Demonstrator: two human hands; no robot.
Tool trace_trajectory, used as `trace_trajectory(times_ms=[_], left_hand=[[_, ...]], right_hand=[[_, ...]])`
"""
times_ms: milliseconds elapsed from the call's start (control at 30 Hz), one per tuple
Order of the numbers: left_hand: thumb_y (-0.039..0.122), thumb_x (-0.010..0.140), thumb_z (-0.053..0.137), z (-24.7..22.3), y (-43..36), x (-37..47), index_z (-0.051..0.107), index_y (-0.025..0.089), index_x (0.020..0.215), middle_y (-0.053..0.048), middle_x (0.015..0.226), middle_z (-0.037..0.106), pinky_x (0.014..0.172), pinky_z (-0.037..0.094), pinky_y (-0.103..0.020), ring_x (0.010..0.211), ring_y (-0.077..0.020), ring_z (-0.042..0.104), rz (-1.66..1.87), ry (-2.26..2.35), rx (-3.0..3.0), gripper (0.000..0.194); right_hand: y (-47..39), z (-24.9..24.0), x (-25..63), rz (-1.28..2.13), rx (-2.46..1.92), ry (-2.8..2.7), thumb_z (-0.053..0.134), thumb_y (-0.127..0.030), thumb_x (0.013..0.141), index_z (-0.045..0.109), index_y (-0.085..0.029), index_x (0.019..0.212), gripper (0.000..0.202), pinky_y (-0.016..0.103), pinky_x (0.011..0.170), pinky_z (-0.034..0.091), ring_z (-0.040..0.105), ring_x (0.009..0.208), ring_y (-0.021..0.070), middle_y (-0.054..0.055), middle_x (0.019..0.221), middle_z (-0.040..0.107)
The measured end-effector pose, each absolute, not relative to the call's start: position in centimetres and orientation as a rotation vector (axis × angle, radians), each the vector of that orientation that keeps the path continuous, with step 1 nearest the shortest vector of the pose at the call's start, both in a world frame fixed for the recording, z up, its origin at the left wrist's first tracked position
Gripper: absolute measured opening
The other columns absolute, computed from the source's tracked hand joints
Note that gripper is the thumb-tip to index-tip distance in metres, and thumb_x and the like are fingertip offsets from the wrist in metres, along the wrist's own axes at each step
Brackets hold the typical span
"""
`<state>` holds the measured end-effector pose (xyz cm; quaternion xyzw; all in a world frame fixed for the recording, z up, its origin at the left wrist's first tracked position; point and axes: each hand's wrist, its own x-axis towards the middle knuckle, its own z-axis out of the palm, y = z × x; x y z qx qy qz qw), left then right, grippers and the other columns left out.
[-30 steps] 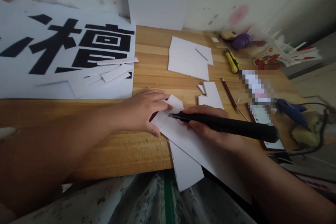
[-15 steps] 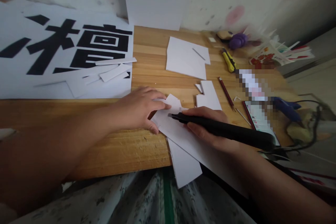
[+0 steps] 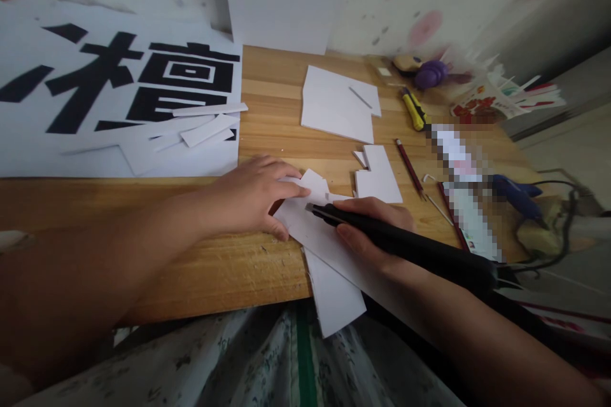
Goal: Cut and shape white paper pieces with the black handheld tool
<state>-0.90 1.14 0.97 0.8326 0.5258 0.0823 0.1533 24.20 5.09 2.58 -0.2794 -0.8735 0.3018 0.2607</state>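
My right hand (image 3: 377, 226) is closed around a black utility knife (image 3: 410, 238), its short blade pointing left and lying at the surface of a white foam board piece (image 3: 317, 229). Whether the blade has entered the board I cannot tell. On the left end of that piece rests my left hand (image 3: 265, 194), fingers and thumb spread and pressing lightly at its edge. A second white board strip (image 3: 334, 305) lies under the first and juts past the table's front edge. Just beyond my right hand is a notched white piece (image 3: 379, 175).
A paper sheet with a large black character (image 3: 109, 86) lies at left, with white offcuts (image 3: 210, 130) on it. A larger white piece (image 3: 337, 105) lies farther back. At right are a yellow cutter (image 3: 414, 111), a pencil (image 3: 409, 168) and a blue glue gun (image 3: 518, 197).
The knife's rear end has dropped slightly, and my right hand has shifted a little. My left hand stays in place. The whole view has moved slightly.
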Motion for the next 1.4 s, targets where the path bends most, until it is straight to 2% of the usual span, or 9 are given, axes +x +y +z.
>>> trace_trajectory(times_ms=[467, 667, 867, 1267, 1400], left_hand=[[0.057, 0.065, 0.084, 0.8, 1.1, -1.0, 0.058, 0.032, 0.13, -0.008, 0.146, 0.049, 0.112, 0.034, -0.048, 0.133, -0.0322, 0.043, 0.235, 1.524, 2.359, 0.075], [0.056, 0.065, 0.085, 0.9, 1.1, -0.9, 0.058, 0.034, 0.13, -0.009, 0.145, 0.049, 0.111, 0.034, -0.048, 0.133, -0.0321, 0.043, 0.225, 1.544, 2.333, 0.074], [0.054, 0.065, 0.086, 1.1, 1.2, -0.8, 0.058, 0.034, 0.13, -0.009, 0.146, 0.048, 0.112, 0.032, -0.047, 0.133, -0.031, 0.043, 0.195, 1.553, 2.319, 0.073], [0.054, 0.064, 0.086, 1.0, 1.1, -0.8, 0.058, 0.036, 0.13, -0.007, 0.147, 0.047, 0.113, 0.031, -0.047, 0.134, -0.0313, 0.043, 0.194, 1.567, 2.286, 0.074], [0.054, 0.065, 0.086, 1.3, 1.1, -0.7, 0.057, 0.036, 0.131, -0.007, 0.146, 0.048, 0.113, 0.031, -0.048, 0.133, -0.0312, 0.043, 0.186, 1.565, 2.306, 0.073]], right_hand=[[4.4, 2.7, 24.8, 0.86, -0.795, -2.352, 0.064, -0.021, 0.085, 0.066, -0.029, 0.102, 0.019, 0.029, 0.06, 0.057, 0.07, 0.068, 0.017, -0.001, 0.084, 0.076], [4.4, 2.6, 24.9, 0.806, -0.746, -2.357, 0.065, -0.02, 0.083, 0.067, -0.025, 0.1, 0.018, 0.027, 0.06, 0.057, 0.071, 0.066, 0.0167, 0.001, 0.083, 0.076], [4.5, 2.8, 25.1, 0.792, -0.727, -2.378, 0.064, -0.019, 0.084, 0.067, -0.026, 0.101, 0.019, 0.026, 0.056, 0.055, 0.069, 0.062, 0.0153, 0.0, 0.079, 0.076], [3.8, 3.1, 25.5, 0.836, -0.774, -2.346, 0.064, -0.02, 0.084, 0.067, -0.024, 0.1, 0.017, 0.026, 0.062, 0.056, 0.07, 0.066, 0.015, 0.001, 0.082, 0.076], [3.8, 2.9, 25.4, 0.829, -0.786, -2.357, 0.063, -0.019, 0.084, 0.068, -0.025, 0.101, 0.019, 0.029, 0.066, 0.058, 0.072, 0.071, 0.0176, 0.002, 0.085, 0.077]])
